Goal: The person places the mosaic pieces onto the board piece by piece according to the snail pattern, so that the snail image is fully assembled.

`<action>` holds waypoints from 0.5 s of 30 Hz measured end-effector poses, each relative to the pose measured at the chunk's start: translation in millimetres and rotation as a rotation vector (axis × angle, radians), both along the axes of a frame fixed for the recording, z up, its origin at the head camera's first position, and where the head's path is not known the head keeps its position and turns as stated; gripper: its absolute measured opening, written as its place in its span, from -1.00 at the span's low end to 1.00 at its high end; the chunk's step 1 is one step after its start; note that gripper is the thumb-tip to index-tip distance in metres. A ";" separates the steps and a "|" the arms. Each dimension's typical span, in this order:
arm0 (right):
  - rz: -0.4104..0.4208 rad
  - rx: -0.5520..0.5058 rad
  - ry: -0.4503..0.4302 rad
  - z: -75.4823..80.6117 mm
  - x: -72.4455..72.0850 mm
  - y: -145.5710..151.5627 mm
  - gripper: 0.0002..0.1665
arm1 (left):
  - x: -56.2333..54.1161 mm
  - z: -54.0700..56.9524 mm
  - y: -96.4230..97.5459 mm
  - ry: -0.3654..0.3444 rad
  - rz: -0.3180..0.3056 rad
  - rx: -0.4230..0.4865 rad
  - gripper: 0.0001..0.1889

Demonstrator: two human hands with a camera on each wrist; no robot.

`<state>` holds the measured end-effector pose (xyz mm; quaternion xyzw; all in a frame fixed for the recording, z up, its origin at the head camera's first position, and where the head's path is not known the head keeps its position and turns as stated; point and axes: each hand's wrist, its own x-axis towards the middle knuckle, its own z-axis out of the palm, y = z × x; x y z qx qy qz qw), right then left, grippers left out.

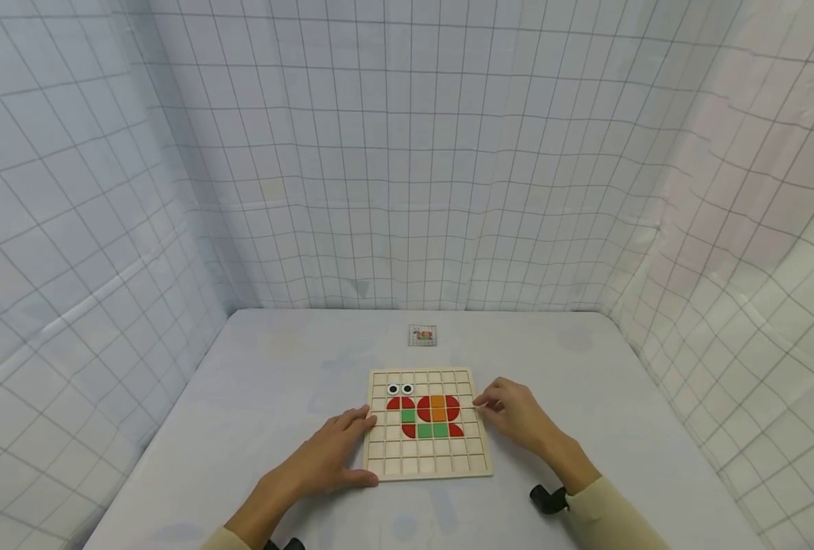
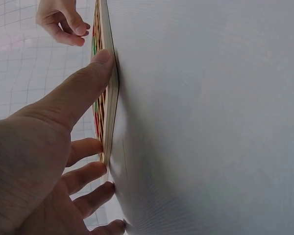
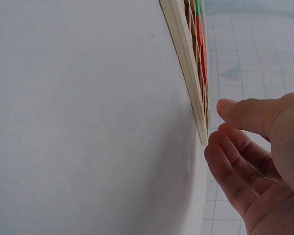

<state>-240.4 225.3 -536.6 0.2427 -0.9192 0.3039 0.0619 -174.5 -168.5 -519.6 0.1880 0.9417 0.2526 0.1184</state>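
A square wooden grid board (image 1: 475, 464) lies flat on the table with a coloured tile figure set in its cells. Two white eye tiles (image 1: 407, 389) with black centres sit above red quarter-round tiles (image 1: 394, 403). Green square tiles (image 1: 424, 431) form the lower part, and orange squares (image 1: 438, 415) fill the middle of a red rounded shape. My left hand (image 1: 331, 457) rests at the board's left side, fingers spread along the edge and thumb on the rim near the front corner. Beside the right edge, my right hand (image 1: 520, 416) has bent, relaxed fingers; nothing shows between thumb and fingers.
Behind the board lies a small picture card (image 1: 423, 335) with a similar coloured figure. White grid-patterned sheets (image 1: 407, 168) enclose the white table (image 1: 276, 382) at the back and both sides. A black device (image 1: 548, 499) is worn at the right wrist.
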 end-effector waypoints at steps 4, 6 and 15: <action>-0.044 0.002 0.024 -0.8 2.6 9.2 -0.80 | -0.2 -0.2 -0.4 0.007 -0.005 0.003 0.14; -0.070 0.008 0.039 -0.9 4.2 13.8 -0.75 | -0.5 0.2 -0.4 0.010 -0.007 0.005 0.13; -0.170 0.078 0.125 0.3 8.7 30.9 -0.43 | -4.7 6.4 -0.8 0.069 -0.008 -0.001 0.06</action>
